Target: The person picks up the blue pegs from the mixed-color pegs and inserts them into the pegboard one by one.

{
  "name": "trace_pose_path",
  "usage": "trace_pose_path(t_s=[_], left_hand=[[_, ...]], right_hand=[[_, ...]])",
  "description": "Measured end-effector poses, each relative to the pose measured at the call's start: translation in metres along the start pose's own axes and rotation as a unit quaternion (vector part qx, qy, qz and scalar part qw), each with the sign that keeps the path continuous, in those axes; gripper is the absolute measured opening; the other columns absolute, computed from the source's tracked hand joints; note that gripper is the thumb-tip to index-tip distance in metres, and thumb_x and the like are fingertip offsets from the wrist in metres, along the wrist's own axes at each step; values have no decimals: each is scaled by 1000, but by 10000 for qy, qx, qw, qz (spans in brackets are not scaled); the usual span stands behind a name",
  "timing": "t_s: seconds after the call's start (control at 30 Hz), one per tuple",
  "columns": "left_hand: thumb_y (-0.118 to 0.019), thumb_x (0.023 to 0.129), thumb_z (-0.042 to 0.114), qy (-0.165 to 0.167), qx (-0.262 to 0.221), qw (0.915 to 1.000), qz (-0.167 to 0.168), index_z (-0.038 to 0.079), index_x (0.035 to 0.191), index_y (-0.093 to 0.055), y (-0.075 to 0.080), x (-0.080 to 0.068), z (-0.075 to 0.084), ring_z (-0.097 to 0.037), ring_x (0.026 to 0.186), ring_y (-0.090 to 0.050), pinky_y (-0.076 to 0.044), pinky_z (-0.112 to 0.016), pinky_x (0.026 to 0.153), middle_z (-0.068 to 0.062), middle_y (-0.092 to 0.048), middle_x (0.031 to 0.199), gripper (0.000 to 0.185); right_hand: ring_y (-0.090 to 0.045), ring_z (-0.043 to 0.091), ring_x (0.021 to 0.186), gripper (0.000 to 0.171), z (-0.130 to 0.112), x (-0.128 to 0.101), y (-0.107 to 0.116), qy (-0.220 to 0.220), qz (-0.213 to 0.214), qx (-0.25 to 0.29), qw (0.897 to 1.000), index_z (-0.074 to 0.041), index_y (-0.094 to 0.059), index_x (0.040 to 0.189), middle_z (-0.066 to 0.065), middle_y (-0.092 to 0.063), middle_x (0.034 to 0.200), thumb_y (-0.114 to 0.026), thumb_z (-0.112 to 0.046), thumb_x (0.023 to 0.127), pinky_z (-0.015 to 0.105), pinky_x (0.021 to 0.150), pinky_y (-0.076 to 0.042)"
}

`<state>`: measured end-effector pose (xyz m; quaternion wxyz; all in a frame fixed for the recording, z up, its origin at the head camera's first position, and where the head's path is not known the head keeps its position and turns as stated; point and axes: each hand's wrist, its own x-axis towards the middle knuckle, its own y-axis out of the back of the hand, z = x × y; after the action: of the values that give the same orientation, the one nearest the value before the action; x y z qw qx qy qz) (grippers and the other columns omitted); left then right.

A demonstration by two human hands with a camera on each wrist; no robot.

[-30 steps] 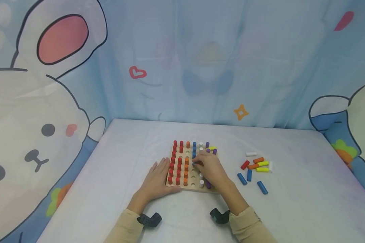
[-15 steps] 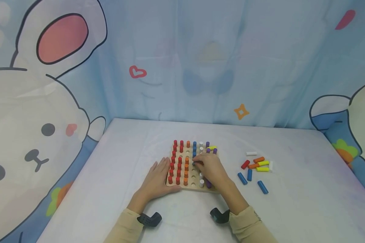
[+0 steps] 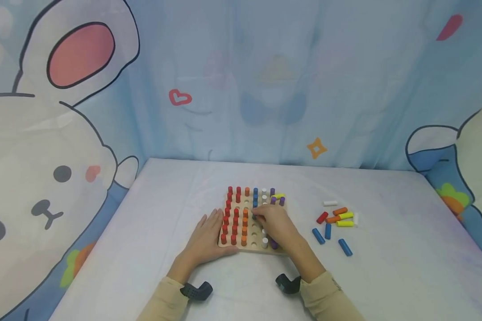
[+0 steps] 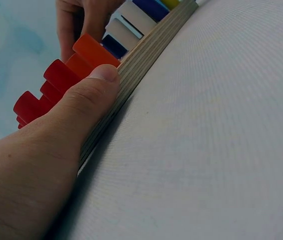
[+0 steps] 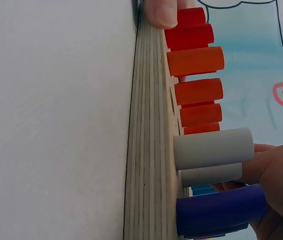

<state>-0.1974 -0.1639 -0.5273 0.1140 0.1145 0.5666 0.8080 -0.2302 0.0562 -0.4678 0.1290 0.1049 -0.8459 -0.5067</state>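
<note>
So the surface (image 3: 385, 285) is covered in a pale, whitish cloth. Sitting on it around the middle is a wooden pegboard (image 3: 252, 248), flat on the cloth. Off to the right of the pegboard, well apart from it, there's a loose scatter of pegs lying on their sides: a white peg (image 3: 330, 203) furthest back, a red peg (image 3: 322, 217), an orange peg (image 3: 340, 211), a yellow peg (image 3: 345, 224) and three blue pegs (image 3: 345, 247) nearest the front edge.

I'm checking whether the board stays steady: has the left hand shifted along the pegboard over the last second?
No. The left hand lies flat against the pegboard at its near left corner, beside the red pegs, just as before.
</note>
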Motion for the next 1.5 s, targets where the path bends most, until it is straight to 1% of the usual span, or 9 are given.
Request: trace_pose_path(t_s=[0.13,0.4,0.67,0.87,1.0,1.13,1.23,1.33,1.5], left_hand=[[-47,70,86,47,-31,10000,-14,9,152,-19,-1,-3,-1,-17,148,-13,-11,-43,121,-4,-20,159,116],[-47,70,85,62,-70,9999,-40,9,152,-19,-1,-5,1,-18,148,-13,-12,-44,121,-4,-20,159,116],[-47,71,85,7,-90,10000,-40,9,152,-19,1,-4,2,-18,148,-13,-11,-44,121,-5,-20,159,115],[-46,71,85,-60,-39,10000,0,8,152,-19,1,-3,2,-18,148,-14,-12,-44,121,-5,-20,159,115],[-47,71,85,-56,-65,10000,2,8,152,-19,1,-2,3,-18,148,-14,-12,-44,121,-5,-21,159,115],[-47,70,85,-54,-45,10000,-13,8,152,-18,-1,-1,4,-18,148,-13,-11,-43,121,-5,-20,159,116],[-46,70,86,-68,-28,10000,-39,8,152,-17,-1,-1,4,-18,148,-13,-11,-43,121,-5,-19,159,116],[-48,71,84,-53,-109,9999,-64,8,152,-18,1,-2,5,-19,148,-13,-11,-44,121,-5,-19,159,116],[-52,71,82,-15,-213,9998,-54,8,152,-18,4,-3,5,-19,148,-13,-10,-43,121,-5,-19,159,115]], right_hand=[[-62,22,115,27,-1,-2,-1,-21,-78,33,10000,-14,-70,114,4,-69,117,-66,-10,88,37,95,-51],[-62,20,115,30,-1,-5,2,-74,-87,23,9999,-18,-70,117,1,-69,118,-67,-10,88,36,95,-52],[-60,22,118,29,-1,-7,9,-118,5,51,9999,-19,-69,116,2,-68,119,-67,-12,88,38,95,-52],[-57,23,121,30,-3,-9,15,-85,35,-82,9999,-18,-69,117,2,-66,123,-68,-13,88,40,98,-49],[-57,23,121,29,-3,-11,18,-116,1,-203,9997,-19,-68,117,2,-66,123,-69,-17,88,41,99,-49],[-59,23,118,29,1,-14,24,-170,14,-99,9998,-18,-68,117,2,-66,122,-68,-20,89,41,96,-51],[-63,22,108,29,6,-18,30,-189,118,-36,9997,-17,-68,118,3,-67,119,-67,-21,89,39,90,-55],[-65,21,101,30,14,-21,37,-279,198,-29,9994,-17,-67,119,3,-68,115,-67,-21,89,38,85,-57],[-66,24,98,29,30,-27,50,-482,368,-11,9982,-15,-68,117,5,-69,111,-68,-20,88,38,81,-58]])
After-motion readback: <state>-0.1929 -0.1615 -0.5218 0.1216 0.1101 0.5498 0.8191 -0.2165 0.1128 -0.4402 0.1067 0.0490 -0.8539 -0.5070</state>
